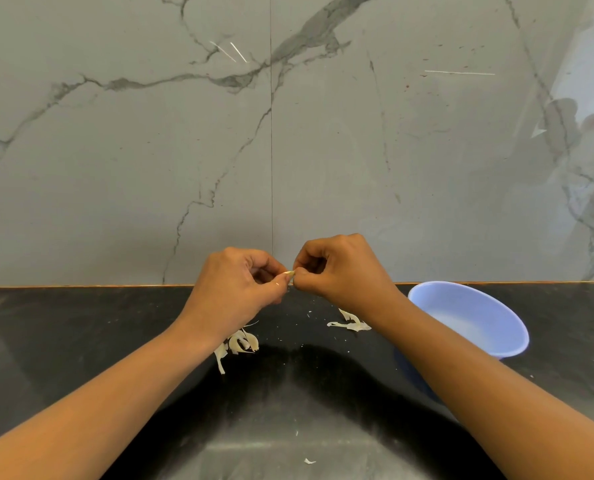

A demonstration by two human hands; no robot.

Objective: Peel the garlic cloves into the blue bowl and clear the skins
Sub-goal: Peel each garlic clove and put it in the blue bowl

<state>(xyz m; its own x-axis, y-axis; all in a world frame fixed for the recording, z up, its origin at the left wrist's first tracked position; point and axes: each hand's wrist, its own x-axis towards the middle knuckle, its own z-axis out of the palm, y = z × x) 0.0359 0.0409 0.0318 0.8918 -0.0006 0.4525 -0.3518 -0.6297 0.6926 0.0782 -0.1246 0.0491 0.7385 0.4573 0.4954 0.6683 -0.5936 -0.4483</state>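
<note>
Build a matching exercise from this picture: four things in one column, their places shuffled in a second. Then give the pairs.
Things
1. garlic clove
2. blue bowl
3. curled garlic skins
4. lone skin scrap

Places
A. on the black counter, right of the right forearm
B. near the bottom edge of the view
C. pinched between the left hand and the right hand
D. on the counter by the left wrist

Pairs: 1-C, 2-A, 3-D, 4-B
</note>
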